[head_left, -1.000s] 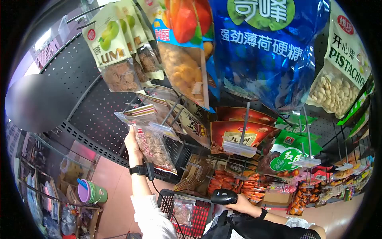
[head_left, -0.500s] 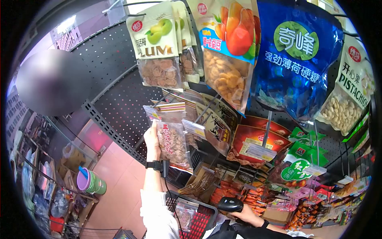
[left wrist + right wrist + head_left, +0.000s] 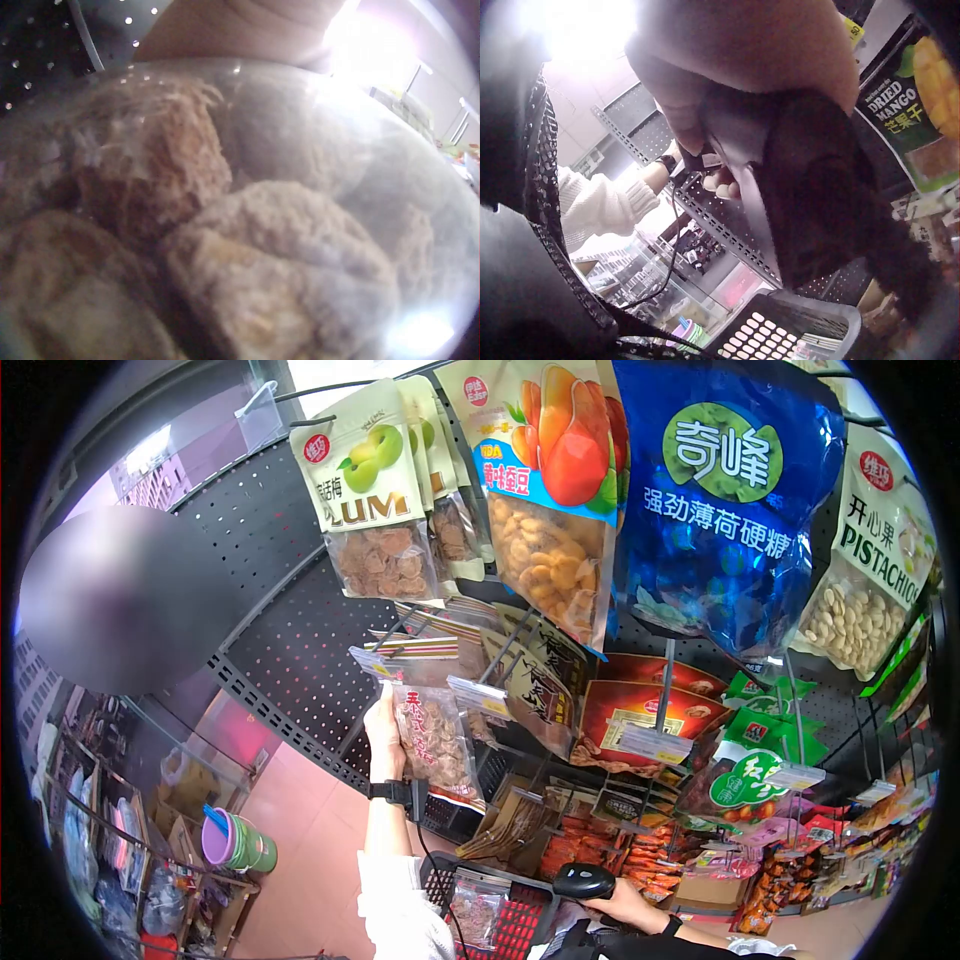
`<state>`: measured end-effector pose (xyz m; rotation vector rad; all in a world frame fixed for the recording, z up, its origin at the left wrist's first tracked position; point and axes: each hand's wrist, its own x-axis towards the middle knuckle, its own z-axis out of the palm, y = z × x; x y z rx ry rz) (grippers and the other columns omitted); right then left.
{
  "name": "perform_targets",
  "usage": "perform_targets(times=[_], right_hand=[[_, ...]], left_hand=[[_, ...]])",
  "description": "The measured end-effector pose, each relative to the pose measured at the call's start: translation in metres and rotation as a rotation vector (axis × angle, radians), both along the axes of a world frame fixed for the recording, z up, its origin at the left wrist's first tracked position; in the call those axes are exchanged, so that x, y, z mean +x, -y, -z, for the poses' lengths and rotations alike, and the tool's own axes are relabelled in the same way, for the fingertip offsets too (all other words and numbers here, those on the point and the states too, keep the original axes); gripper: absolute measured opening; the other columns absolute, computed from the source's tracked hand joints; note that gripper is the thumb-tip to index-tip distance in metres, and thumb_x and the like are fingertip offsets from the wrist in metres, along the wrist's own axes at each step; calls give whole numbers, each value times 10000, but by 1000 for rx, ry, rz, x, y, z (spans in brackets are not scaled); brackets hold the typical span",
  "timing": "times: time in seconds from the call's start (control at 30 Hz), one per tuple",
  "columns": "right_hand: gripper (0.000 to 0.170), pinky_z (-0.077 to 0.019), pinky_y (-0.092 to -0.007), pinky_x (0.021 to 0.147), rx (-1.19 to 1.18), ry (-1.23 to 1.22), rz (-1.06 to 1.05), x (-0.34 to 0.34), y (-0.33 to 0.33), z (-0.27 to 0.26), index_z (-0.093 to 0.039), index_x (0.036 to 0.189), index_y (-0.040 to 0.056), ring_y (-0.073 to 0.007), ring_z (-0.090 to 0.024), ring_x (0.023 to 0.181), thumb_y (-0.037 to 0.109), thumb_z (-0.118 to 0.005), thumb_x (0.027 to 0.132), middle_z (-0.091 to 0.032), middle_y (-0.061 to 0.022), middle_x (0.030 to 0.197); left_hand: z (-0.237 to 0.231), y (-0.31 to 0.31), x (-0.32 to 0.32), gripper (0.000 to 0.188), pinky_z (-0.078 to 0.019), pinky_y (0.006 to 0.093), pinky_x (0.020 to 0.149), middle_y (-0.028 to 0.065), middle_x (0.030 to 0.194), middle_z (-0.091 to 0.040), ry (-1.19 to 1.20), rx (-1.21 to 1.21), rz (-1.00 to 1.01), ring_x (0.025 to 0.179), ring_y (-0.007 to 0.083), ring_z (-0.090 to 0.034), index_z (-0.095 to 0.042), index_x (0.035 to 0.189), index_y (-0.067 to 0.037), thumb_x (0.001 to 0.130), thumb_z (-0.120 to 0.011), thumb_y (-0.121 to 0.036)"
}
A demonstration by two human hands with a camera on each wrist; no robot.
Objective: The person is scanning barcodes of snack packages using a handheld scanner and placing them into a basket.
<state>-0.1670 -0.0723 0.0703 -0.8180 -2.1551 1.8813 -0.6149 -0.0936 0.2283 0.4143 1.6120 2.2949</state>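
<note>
In the head view my left hand (image 3: 384,738) holds the left edge of a clear snack bag (image 3: 437,745) with red lettering, which is at a rack hook beside a price tag holder (image 3: 478,697). The left wrist view is filled by brown dried pieces (image 3: 277,262) behind clear plastic, with part of the hand (image 3: 240,30) above. My right hand (image 3: 628,905) grips a black handheld scanner (image 3: 584,881) over the basket's right side. Close up in the right wrist view, the fingers of that hand (image 3: 742,52) wrap round the dark scanner (image 3: 802,180).
A black basket (image 3: 548,900) with a snack bag (image 3: 478,910) inside is below. Plum bags (image 3: 385,550), a blue candy bag (image 3: 725,510) and pistachios (image 3: 850,615) hang above on the perforated rack (image 3: 300,630). Green and purple buckets (image 3: 240,847) stand at lower left.
The head view has shifted, so the hanging bags first moved right, then slightly back left. My left hand keeps its hold on the snack bag, and my right hand still grips the scanner.
</note>
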Motion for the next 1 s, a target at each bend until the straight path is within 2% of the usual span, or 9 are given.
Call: perform_targets(times=[0.2,0.3,0.4,0.5,0.6,0.73,0.83,0.87,1.0], right_hand=[[378,-468,-320,765,19,37,-28,-3,-2,-22,-607,1034,62,-191,-621,860,292,-690,746,-653,-108,920],[384,-468,-321,780,-7,86,-39,-4,0,-30,-594,1050,49,-196,-620,880,276,-685,754,-650,-120,939],[379,-472,-321,771,19,30,-25,-1,4,-21,-597,1042,52,-197,-627,859,281,-686,753,-657,-110,923],[348,-488,-319,718,8,114,-45,4,7,-2,-624,973,36,-159,-624,777,289,-689,744,-665,-102,840],[294,-485,-290,732,-3,81,-28,6,14,-6,-626,982,27,-128,-607,792,173,-699,737,-668,-66,878],[302,-462,-277,797,-160,197,-65,4,22,5,-625,1007,31,-117,-591,867,147,-701,739,-656,-51,932],[399,-458,-278,811,-159,254,-155,-9,35,14,-579,1086,15,-117,-587,886,141,-708,730,-647,-51,957],[437,-462,-280,801,-164,314,-185,-1,39,35,-548,1126,10,-116,-584,883,126,-702,734,-640,-51,973],[273,-474,-254,744,-257,316,-215,-28,64,29,-626,995,28,-97,-592,806,117,-692,745,-658,-34,886]], left_hand=[[-10,-15,9,378,-367,234,556,-34,672,-530,-195,-125,-39,598,60,-418,-592,713,-29,906,-507,-342],[12,-10,-5,332,-405,249,633,-1,750,-554,-295,-166,-80,680,91,-475,-590,893,-6,915,-494,-323],[57,6,7,289,-408,293,835,92,979,-557,-452,-273,-371,900,165,-512,-519,1022,15,902,-521,-247],[134,57,49,206,-414,280,817,88,960,-556,-472,-313,-437,868,167,-512,-532,1004,5,891,-529,-167],[246,135,113,202,-418,283,805,123,966,-562,-184,-581,-449,889,185,-520,-538,981,11,842,-571,-132],[403,242,191,434,-407,382,859,194,1025,-557,33,-1183,-317,974,307,-521,-533,1028,6,674,-706,-177],[424,285,226,679,-348,411,967,227,1178,-502,38,-1396,-211,1115,351,-466,-472,1179,-8,612,-756,-253],[420,289,226,838,-305,379,1017,225,1259,-440,215,-1428,-95,1200,337,-394,-373,1274,-3,590,-778,-270],[448,306,211,988,-268,375,1042,232,1314,-366,141,-1380,99,1253,331,-318,-263,1328,10,556,-802,-288]])
